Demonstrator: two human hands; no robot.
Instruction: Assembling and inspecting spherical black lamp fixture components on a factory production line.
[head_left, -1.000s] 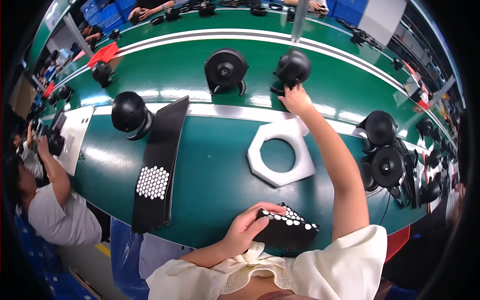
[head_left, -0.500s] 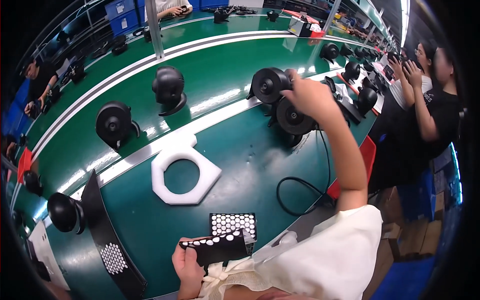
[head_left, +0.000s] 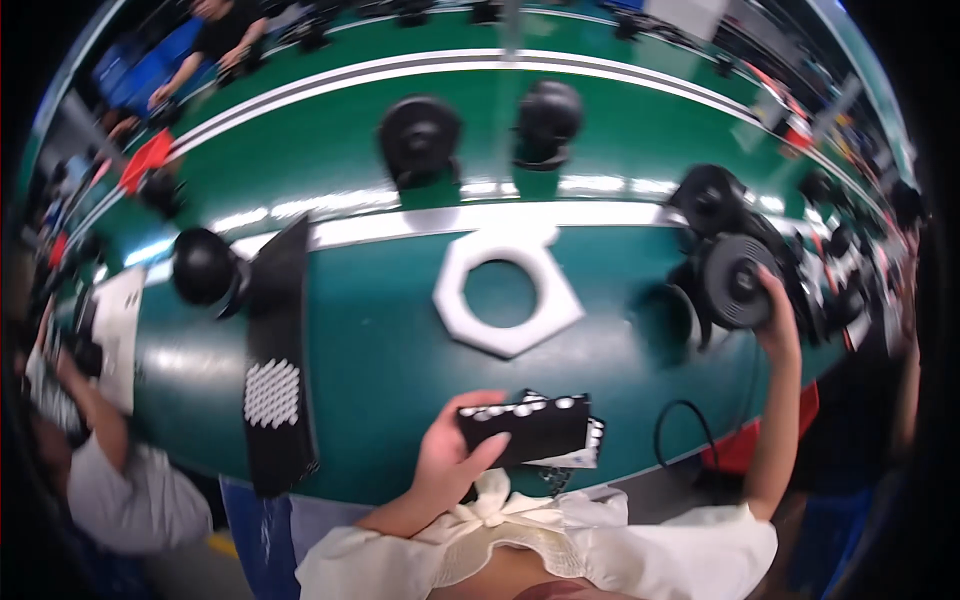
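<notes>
My left hand (head_left: 448, 458) is closed on a folded black sheet (head_left: 525, 432) with white round dots along its upper edge, low in front of my body. A second dotted piece shows partly behind it. At the right, my right hand (head_left: 778, 315) grips the side of a round black device (head_left: 738, 285) with a ringed disc face, tilted above the bench. Another round black device (head_left: 708, 200) stands just behind it. Between my hands and farther off lies a white foam ring (head_left: 462, 285) with angular outer edges. The picture is blurred by motion.
A long black strip (head_left: 280, 325) bearing a patch of white dots (head_left: 272, 393) lies at the left, beside a round black device (head_left: 203, 267). Two more devices (head_left: 420, 138) stand on the green line beyond the white rail. A black cable (head_left: 660, 432) loops near the bench's right edge. People work on both sides.
The view has swung left. My right hand has pulled the nearer of the two black devices away from the other and toward me. My left hand still holds the dotted sheet.
</notes>
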